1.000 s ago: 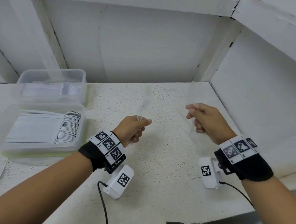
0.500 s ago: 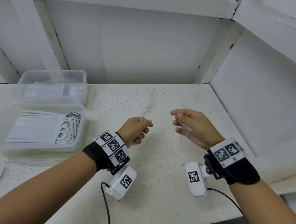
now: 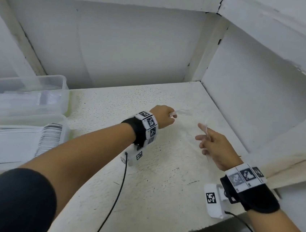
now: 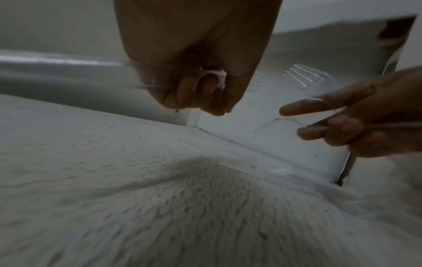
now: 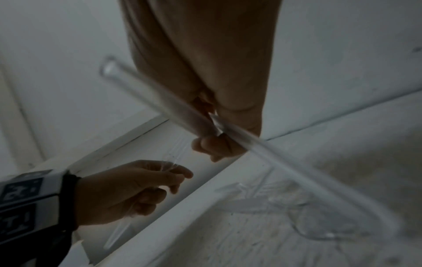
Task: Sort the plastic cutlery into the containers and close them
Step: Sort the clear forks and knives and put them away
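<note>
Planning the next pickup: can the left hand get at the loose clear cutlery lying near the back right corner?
Probably not yet: the left hand hovers close to the loose cutlery, but already grips a clear fork.

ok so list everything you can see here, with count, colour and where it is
containers: two, clear plastic, lids off, far left of the table, both holding stacked clear cutlery
loose cutlery: a few clear pieces, exact count unclear, lying on the table near the right wall
fork: one, clear, held in the right hand, tines up
second clear piece: one, held in the left hand, type unclear
table: one, white, speckled, set in a white walled corner
wrist cameras: two, white with black markers, under the wrists, black cables
wristbands: two, black with marker tiles
left hand: pinches its piece above the table
right hand: grips the fork, forefinger extended
</note>
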Motion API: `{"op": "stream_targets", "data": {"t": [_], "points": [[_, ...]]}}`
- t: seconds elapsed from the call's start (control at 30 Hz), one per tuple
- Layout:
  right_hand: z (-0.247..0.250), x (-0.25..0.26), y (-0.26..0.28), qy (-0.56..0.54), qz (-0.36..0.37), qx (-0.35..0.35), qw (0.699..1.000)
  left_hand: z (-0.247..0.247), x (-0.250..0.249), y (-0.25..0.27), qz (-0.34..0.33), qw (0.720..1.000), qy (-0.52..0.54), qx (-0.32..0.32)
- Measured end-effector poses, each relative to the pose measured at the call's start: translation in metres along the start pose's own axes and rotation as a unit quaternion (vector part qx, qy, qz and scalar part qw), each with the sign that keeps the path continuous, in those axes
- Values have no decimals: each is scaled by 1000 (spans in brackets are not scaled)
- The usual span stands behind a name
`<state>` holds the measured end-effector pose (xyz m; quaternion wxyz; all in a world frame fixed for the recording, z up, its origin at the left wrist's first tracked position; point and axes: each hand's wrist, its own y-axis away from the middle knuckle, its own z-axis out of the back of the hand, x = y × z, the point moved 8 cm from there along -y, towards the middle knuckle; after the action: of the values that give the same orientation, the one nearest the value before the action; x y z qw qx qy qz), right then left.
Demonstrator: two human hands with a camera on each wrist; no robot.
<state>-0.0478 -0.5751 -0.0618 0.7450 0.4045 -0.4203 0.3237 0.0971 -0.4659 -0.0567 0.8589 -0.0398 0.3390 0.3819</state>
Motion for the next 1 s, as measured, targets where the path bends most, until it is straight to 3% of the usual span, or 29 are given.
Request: {"op": "stream_targets", "data": {"t": [0.1,0.27,0.4,0.5,0.57,0.7,0.87,0.93,1.0], "points": [[9,-13,1,-55,-38,-14,998,-11,-16,-18,-40,994,-102,29],[15,-18,3,-34,-31,-32,998,-38,-16,-29,-57,957,-251,134],[18,-23,0,-29,-45,-82,995,-36,-5,-26,-48,953,-276,115],[17,-19,-8,79,-21,-95,992,-27,6,-20,-42,956,-271,101],[11,-14,-13,185,-9,-84,979,-15,16,-14,-28,968,-236,80],[-13,-27,-17,375,-67,15,924,10,45,5,18,995,-88,34],[-28,-21,-19,443,-45,35,895,36,71,47,63,991,116,-25],[-33,-15,-20,426,-21,31,904,39,77,63,88,973,208,-38],[-38,-4,-19,325,16,27,945,41,81,77,104,953,280,-51]]}}
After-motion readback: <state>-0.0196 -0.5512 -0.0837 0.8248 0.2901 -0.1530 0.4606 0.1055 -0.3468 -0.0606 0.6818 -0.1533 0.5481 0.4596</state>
